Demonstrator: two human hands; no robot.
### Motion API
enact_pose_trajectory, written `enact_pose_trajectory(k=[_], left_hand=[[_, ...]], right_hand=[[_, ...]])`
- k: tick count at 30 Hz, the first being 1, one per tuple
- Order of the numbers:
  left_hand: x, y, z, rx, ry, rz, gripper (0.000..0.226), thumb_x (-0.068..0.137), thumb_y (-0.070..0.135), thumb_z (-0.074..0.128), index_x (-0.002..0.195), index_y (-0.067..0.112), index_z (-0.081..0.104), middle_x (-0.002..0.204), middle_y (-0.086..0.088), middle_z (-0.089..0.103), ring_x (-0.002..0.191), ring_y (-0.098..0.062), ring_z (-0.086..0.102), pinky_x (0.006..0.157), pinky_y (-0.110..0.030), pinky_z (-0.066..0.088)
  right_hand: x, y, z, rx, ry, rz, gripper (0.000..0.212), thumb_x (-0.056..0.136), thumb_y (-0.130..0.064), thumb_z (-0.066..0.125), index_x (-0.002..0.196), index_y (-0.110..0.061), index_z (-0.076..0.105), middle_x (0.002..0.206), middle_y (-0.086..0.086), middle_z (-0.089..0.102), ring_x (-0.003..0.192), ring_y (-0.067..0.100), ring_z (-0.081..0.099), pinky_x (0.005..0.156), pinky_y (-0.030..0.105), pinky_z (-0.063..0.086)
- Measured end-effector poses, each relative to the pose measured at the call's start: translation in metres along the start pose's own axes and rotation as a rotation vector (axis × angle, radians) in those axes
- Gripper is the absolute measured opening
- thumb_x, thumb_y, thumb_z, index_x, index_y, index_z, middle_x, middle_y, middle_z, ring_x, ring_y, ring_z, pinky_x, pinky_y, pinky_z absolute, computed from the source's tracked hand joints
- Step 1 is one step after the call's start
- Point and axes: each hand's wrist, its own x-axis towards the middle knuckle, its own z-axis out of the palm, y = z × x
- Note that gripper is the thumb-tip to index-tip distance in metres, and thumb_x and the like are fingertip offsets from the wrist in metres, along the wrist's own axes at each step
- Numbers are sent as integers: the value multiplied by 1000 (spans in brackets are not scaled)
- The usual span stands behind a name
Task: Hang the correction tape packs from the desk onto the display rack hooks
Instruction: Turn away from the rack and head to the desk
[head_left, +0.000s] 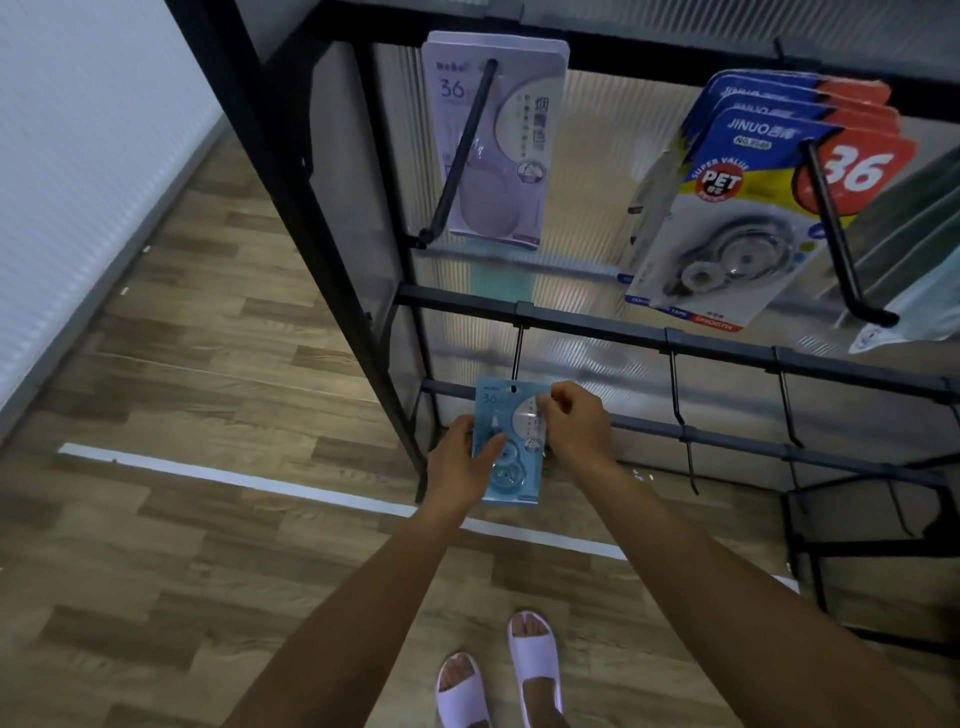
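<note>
Right, floor (182, 364) takes most of the view, wood planks w/ open room to my left. Rack (322, 208) stands ahead, black frame, its left post just beside my hands. Upper row: purple pack (493, 140) on one hook, blue-yellow packs (737, 208) stacked on another. Lower bar hooks (678, 389) to the right hang bare, well apart. Blue pack (511, 441) sits upright at the leftmost lower hook (518, 353), hole at hook tip. Left hand (460, 467) grips its left edge; right hand (576, 421) pinches the top-right edge.
</note>
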Motion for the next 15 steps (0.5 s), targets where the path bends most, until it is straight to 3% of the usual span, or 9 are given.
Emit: enact_pose_trajectory(k=[4,8,10,12,15], left_hand=[[5,4,1,2,2,-15,36,90,35,63,120,17,53,113,-4,67,97,-17,66,82,-34,56],[14,17,-6,114,71,-56,51,93,34,59,136,13,43,123,-12,61,107,-27,61,90,-41,51],[14,21,-8,118,64,-69,53,94,34,57,139,14,39,129,-12,57,111,-29,58,94,-44,50],[14,25,-9,122,61,-49,53,94,35,56,141,14,39,134,-12,54,117,-27,55,98,-40,47],[14,34,-8,149,95,20,54,95,33,56,141,14,39,136,-10,52,123,-24,51,95,-31,41]], right_hand=[[6,-1,-1,-21,-8,-30,9,95,-20,54,91,-13,59,93,6,64,86,18,64,57,17,47],[26,-15,-3,-83,21,-57,10,94,-16,55,93,-9,62,94,8,63,89,21,61,78,38,54],[39,-24,-1,-116,16,-58,12,94,-16,54,97,-9,63,94,7,62,82,16,58,68,25,49],[51,-33,0,-155,44,-55,14,95,-17,53,98,-11,64,91,3,61,72,8,49,55,13,34],[63,-40,2,-173,81,-33,20,96,-19,50,105,-8,65,100,6,65,81,10,48,66,20,33]])
